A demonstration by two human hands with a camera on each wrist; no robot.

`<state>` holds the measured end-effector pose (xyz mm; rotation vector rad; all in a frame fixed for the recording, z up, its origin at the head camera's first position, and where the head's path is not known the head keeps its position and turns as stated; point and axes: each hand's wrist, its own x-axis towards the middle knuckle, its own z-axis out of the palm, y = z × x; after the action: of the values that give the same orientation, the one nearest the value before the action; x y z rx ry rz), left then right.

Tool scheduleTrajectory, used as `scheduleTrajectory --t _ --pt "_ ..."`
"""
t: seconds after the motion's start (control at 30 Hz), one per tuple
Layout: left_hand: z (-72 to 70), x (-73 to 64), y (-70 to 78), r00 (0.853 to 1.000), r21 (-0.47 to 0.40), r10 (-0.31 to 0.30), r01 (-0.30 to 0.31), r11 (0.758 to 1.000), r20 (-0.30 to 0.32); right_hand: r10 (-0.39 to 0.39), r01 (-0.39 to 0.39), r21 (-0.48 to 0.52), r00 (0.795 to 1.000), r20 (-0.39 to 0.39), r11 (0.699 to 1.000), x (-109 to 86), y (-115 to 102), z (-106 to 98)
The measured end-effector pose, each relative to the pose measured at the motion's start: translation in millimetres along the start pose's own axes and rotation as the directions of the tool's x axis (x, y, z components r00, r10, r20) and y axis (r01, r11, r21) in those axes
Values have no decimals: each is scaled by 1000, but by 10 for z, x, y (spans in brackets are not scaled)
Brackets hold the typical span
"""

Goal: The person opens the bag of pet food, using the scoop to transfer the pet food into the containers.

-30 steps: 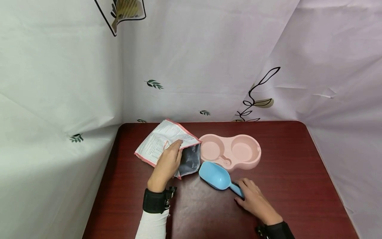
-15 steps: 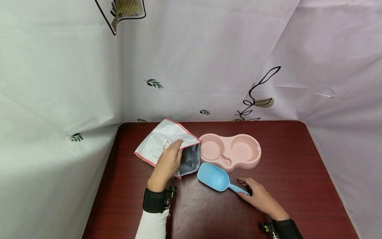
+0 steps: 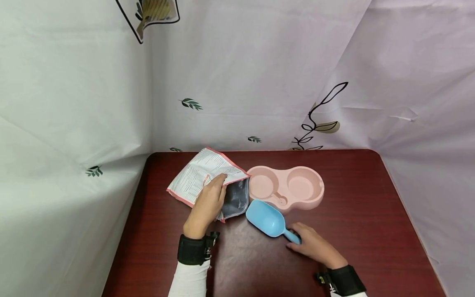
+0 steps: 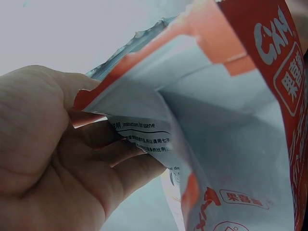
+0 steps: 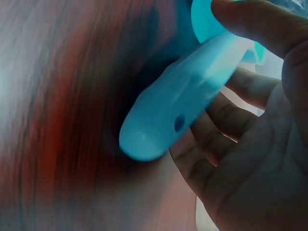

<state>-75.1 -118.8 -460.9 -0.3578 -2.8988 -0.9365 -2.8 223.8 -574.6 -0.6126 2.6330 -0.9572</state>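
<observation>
My left hand [image 3: 208, 200] pinches the torn opening of a white and red printed pouch [image 3: 198, 169], which lies tilted on the table and gapes to the right. The left wrist view shows my thumb at the torn red edge, fingers behind the film, and the silvery lining [image 4: 226, 110]. With my right hand [image 3: 315, 246] I hold a light blue scoop [image 3: 265, 218] by its handle [image 5: 178, 101], thumb near the bowl. The scoop's bowl points left, just in front of the pouch's mouth, and looks bare inside. Some right fingers are hidden behind the handle.
A pink double-bowl feeder [image 3: 285, 187] stands right of the pouch and behind the scoop, close to both. Everything sits on a dark red wooden table [image 3: 363, 206]. White patterned cloth [image 3: 252, 82] hangs behind and at the sides.
My right hand has gone slightly right, then back left toward the scoop's bowl. The scoop has shifted and turned a little. My left hand and the pouch have stayed put.
</observation>
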Motion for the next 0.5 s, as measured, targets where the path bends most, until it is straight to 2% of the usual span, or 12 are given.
scheduleTrajectory --t 0.2,0.5 --pt "-9 -3 0 1000 -8 -7 7 1000 5 -16 19 -48 998 60 999 101 -76 61" --pt "19 7 -27 1000 4 19 -19 1000 -12 -14 2 91 992 125 996 147 -91 104"
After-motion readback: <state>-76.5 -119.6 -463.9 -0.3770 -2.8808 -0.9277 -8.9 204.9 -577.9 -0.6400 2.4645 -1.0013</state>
